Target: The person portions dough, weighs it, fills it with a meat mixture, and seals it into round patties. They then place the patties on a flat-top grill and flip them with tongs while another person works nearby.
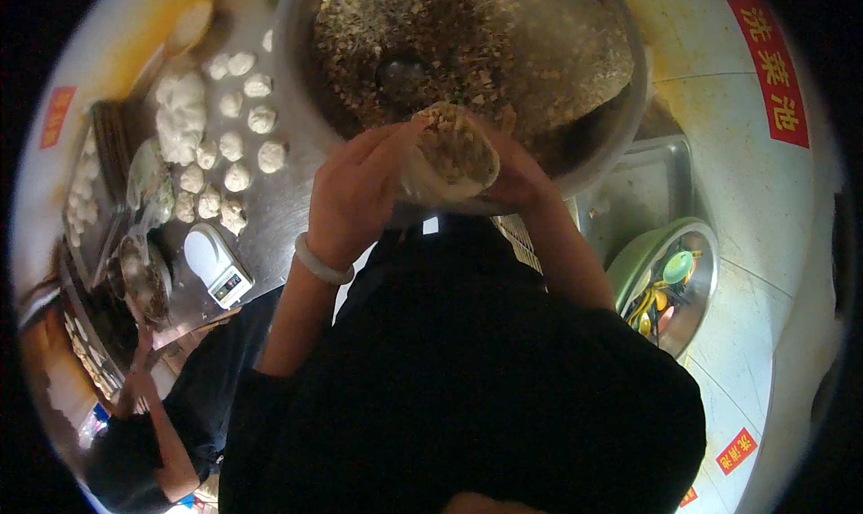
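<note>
Between my left hand (357, 190) and my right hand (519, 170) is a pale, round, cupped piece that looks like a dough wrapper (448, 193), blurred at its edge. Chopped brown filling (453, 146) lies inside it. My fingers curve around it from both sides, partly hidden by its rim and by blur. It is held over the near rim of a large metal basin (627, 136). Loose chopped filling (472, 55) covers much of that basin, with a dark round shape (402, 77) in it that I cannot identify.
Several dough balls (237, 177) and a larger dough mass (182, 116) lie on the metal table (286, 210) at left. Nearby stand a white digital scale (219, 266) and another person's arm (158, 406). At right are a metal sink (634, 183) and a basin of utensils (708, 278).
</note>
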Tool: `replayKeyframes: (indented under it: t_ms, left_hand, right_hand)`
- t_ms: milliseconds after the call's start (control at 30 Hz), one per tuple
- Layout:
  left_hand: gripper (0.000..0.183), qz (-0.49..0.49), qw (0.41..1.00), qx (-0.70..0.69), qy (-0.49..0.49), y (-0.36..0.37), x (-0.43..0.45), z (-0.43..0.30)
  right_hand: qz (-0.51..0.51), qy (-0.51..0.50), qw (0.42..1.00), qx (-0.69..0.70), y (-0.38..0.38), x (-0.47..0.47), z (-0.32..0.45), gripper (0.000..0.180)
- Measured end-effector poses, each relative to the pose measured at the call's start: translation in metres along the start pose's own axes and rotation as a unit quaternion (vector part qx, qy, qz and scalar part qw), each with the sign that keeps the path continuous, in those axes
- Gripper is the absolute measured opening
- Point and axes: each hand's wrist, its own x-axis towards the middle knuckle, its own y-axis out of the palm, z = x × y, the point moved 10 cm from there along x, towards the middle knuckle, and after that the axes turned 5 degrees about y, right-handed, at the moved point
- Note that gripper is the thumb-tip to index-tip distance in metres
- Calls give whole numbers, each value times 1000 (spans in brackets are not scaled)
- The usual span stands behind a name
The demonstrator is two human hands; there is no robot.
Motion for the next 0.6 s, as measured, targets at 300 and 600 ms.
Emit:
replayKeyframes:
  t_ms: [300,600]
  left_hand:
    - [19,-1,923,-252,-292,30,-36,57]
    - [14,-152,921,-343,-107,11,-21,33]
  right_hand:
    - [114,-18,993,-6,15,6,10,58]
    - [8,57,996,72,-7,13,-13,52]
